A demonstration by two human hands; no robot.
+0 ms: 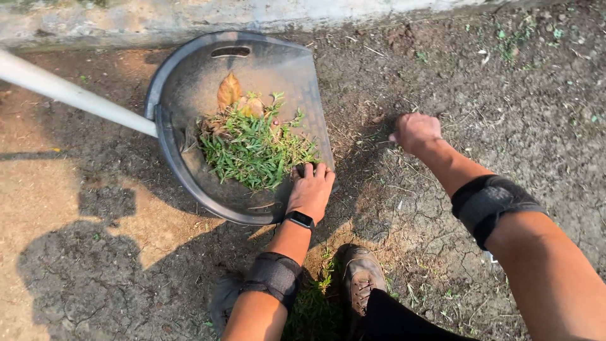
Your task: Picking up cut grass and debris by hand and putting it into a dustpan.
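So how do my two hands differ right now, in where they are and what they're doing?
The left hand rests flat on the dustpan rim beside the green weeds; the right hand is closed in a fist over bare soil. The left wrist wears a watch; the right does not. Both forearms wear dark bands.

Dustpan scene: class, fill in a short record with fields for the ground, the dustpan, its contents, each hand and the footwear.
Ground: bare cracked soil with sparse weeds
Dustpan: dark dustpan, pale long handle, lying on the soil
Contents: green pulled weeds and a brown dry leaf
Left hand: left hand resting on the dustpan's front edge, fingers by the weeds
Right hand: right hand closed, low over the soil
Footwear: brown boot
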